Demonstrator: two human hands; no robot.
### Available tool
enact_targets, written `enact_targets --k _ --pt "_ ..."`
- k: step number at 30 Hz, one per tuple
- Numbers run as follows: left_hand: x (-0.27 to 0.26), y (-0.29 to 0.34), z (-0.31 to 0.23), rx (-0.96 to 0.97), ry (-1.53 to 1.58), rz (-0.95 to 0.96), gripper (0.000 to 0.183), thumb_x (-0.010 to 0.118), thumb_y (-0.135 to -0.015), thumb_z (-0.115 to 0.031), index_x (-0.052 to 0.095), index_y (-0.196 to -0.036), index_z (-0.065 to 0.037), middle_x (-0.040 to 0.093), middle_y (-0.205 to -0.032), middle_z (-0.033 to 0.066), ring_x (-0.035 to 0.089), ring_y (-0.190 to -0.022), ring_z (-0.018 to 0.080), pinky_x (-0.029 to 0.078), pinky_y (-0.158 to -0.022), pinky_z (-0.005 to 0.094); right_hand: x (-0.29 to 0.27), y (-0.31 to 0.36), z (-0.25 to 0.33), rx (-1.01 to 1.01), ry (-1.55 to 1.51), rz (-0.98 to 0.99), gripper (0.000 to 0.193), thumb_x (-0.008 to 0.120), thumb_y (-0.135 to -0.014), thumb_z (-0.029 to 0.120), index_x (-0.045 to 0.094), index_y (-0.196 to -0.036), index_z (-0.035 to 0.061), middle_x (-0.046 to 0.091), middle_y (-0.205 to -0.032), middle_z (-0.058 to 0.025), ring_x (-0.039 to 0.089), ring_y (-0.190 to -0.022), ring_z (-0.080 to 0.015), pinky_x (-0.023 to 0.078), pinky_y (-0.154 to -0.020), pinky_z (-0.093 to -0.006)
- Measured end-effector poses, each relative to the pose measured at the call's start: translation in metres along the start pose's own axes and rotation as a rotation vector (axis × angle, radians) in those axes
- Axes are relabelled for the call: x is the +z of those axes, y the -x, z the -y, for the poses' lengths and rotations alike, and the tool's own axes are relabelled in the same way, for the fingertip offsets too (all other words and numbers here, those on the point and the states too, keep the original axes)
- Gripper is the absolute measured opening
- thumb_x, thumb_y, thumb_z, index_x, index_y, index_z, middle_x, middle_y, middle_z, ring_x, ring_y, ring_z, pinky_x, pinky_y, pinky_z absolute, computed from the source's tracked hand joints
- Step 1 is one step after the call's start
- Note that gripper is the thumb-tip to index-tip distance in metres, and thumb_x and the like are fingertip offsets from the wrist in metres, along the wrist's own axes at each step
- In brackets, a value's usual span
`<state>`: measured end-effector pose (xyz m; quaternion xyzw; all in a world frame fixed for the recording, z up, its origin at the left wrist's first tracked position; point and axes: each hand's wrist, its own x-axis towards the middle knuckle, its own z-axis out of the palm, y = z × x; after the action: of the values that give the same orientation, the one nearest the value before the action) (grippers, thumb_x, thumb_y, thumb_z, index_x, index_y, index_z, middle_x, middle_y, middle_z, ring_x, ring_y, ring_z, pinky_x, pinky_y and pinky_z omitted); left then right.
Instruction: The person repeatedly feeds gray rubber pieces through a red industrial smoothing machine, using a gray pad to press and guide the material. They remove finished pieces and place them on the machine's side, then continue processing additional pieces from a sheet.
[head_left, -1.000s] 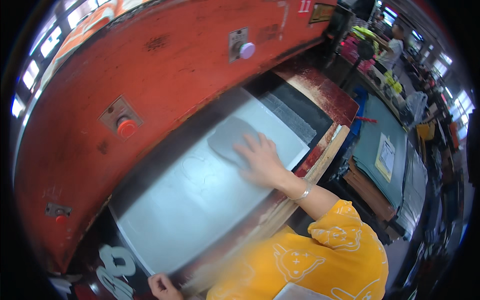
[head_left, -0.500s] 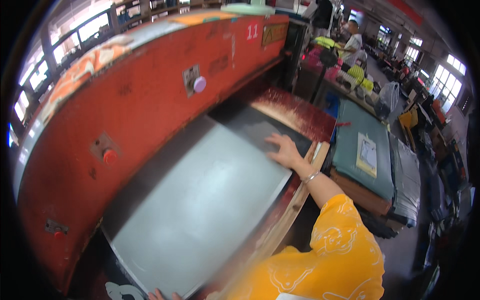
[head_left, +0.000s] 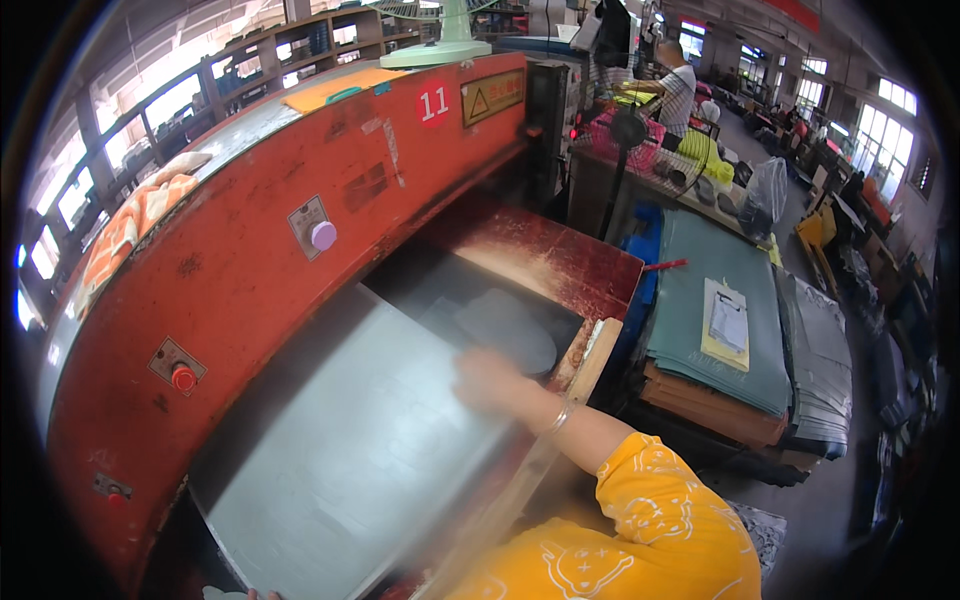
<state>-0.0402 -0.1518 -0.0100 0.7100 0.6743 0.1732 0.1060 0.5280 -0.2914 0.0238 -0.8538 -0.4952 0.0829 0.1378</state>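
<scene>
A large pale grey sheet lies on the dark bed beneath the red press beam. My right hand is over the sheet's right-hand edge; motion smears its fingers, so their grip cannot be made out. A bracelet circles that wrist. Only fingertips of my left hand show, at the sheet's near corner by the lower picture edge. Just beyond my right hand, a flat grey rounded piece lies on the dark bed surface.
A wooden strip edges the bed on my side. Stacked green sheets with a clipboard stand at right. Red and purple knobs stick out of the beam. A fan rests on top; a person works beyond.
My right hand has moved left and nearer to me over the sheet, uncovering more of the rounded grey piece. The whole view has shifted. My left fingertips show less at the lower edge.
</scene>
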Motion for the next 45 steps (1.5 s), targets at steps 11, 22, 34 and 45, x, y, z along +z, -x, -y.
enact_targets --k 11,22,34,45 --pt "-0.049 0.067 -0.022 -0.283 0.277 0.000 0.047 0.053 -0.094 -0.035 0.063 -0.102 0.010 0.065 -0.088 0.0228 0.058 -0.084 0.0384 0.045 -0.084 0.0391 -0.024 0.014 -0.056 -0.016 -0.490 0.138 0.044 0.061 -0.087 0.041 0.066 -0.090 -0.0035 0.066 -0.078 -0.0120 0.060 -0.072 -0.0217 0.050 -0.069 -0.0355" --pt "0.021 0.066 -0.219 0.679 0.425 0.189 0.026 0.062 -0.083 -0.003 0.063 -0.109 -0.003 0.064 -0.092 0.0090 0.059 -0.083 0.0171 0.046 -0.074 0.0289 0.028 0.138 -0.015 0.221 -1.732 0.286 0.046 0.057 -0.091 0.009 0.041 -0.134 0.0016 0.053 -0.127 -0.0082 0.050 -0.118 -0.0203 0.038 -0.102 -0.0372" --pt "0.093 0.076 -0.361 0.426 1.154 1.240 0.048 0.064 -0.086 -0.027 0.052 -0.127 -0.006 0.064 -0.100 0.0060 0.058 -0.084 0.0154 0.048 -0.074 0.0276 0.018 0.148 -0.009 0.360 -2.049 0.108 0.047 0.045 -0.094 0.011 0.034 -0.139 0.0022 0.048 -0.133 -0.0166 0.045 -0.126 -0.0344 0.036 -0.107 -0.0460" --pt "0.093 0.006 -0.353 0.099 1.324 1.076 0.042 0.046 -0.098 -0.029 0.054 -0.124 0.003 0.047 -0.070 -0.0014 0.049 -0.058 0.0123 0.050 -0.071 0.0313 0.012 0.112 0.023 -0.478 -0.399 -0.026 0.055 0.071 -0.075 0.021 0.054 -0.127 0.0122 0.048 -0.132 -0.0147 0.043 -0.123 -0.0389 0.034 -0.104 -0.0507"
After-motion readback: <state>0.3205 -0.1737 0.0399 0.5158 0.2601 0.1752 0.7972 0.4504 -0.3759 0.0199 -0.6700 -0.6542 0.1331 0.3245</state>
